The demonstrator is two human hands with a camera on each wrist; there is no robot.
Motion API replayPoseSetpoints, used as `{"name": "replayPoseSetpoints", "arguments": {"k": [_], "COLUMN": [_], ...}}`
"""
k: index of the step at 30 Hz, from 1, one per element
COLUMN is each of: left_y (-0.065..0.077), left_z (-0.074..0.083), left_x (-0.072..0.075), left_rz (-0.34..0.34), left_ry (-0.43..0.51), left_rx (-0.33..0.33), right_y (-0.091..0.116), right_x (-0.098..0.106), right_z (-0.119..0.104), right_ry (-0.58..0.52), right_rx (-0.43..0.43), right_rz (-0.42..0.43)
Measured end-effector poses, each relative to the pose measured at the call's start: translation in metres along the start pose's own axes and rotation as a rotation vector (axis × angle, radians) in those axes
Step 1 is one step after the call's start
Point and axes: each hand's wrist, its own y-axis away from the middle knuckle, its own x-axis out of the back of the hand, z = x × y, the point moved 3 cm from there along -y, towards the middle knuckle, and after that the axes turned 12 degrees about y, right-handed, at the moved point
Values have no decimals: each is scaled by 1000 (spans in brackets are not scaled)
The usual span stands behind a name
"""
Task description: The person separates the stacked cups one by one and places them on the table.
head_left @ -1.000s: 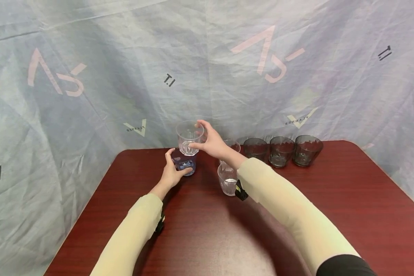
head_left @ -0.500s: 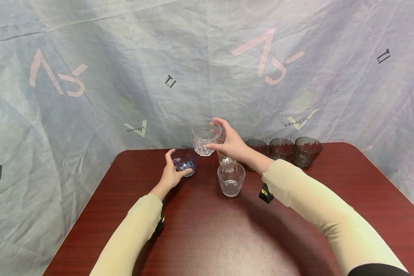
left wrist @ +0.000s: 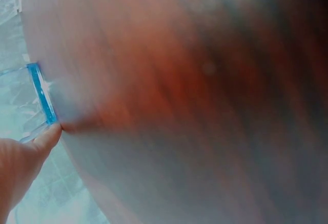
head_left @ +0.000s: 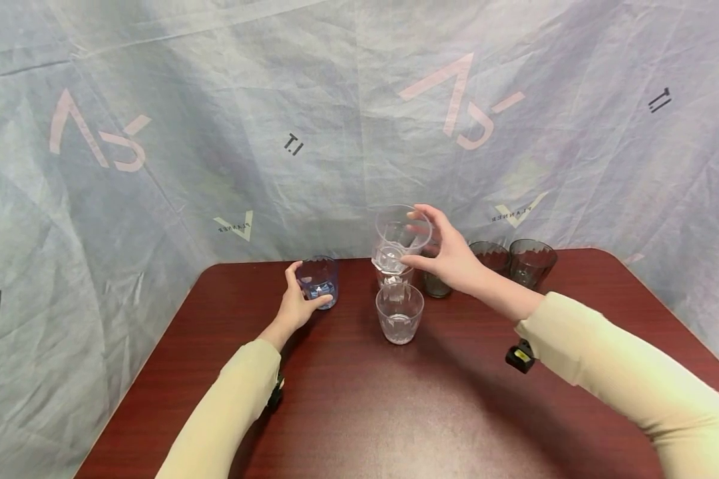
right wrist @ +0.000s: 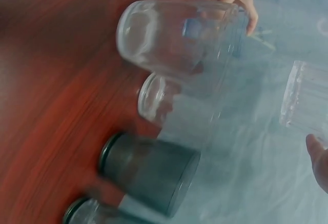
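Note:
My left hand (head_left: 295, 309) grips a blue-tinted glass (head_left: 319, 283) that stands on the table near its back edge; the thumb lies across the front of it. In the left wrist view the thumb (left wrist: 45, 141) touches the blue glass's base (left wrist: 42, 95). My right hand (head_left: 446, 256) holds a clear glass (head_left: 398, 229) upright by its side, raised above the table. Below it a second clear glass (head_left: 389, 276) stands at the back, partly covered by the held one. A third clear glass (head_left: 399, 319) stands just in front.
Several dark grey glasses stand to the right along the back edge, among them one grey glass (head_left: 533, 261) at the end, partly behind my right wrist. A hanging grey cloth (head_left: 335, 100) rises behind the red-brown table (head_left: 347, 399).
My right hand has carried the clear glass to the right, from over the blue glass to over the clear glass at the back. The left hand has stayed at the blue glass.

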Motion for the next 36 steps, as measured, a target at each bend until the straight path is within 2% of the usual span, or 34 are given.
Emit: {"name": "replayPoseSetpoints", "arguments": {"k": [9, 17, 27, 36], "left_y": [0, 1, 1, 0], "left_z": [1, 1, 0, 0], "left_x": [1, 1, -1, -1], "left_rz": [0, -3, 1, -1], "left_ry": [-8, 4, -1, 9], "left_rx": [4, 7, -6, 0], "right_y": [38, 70, 95, 104], "right_x": [39, 52, 43, 23], "right_z": [15, 38, 72, 90], "right_ry": [72, 55, 94, 77], "right_rx": [-36, -31, -46, -57], "right_rz": [31, 56, 44, 12]}}
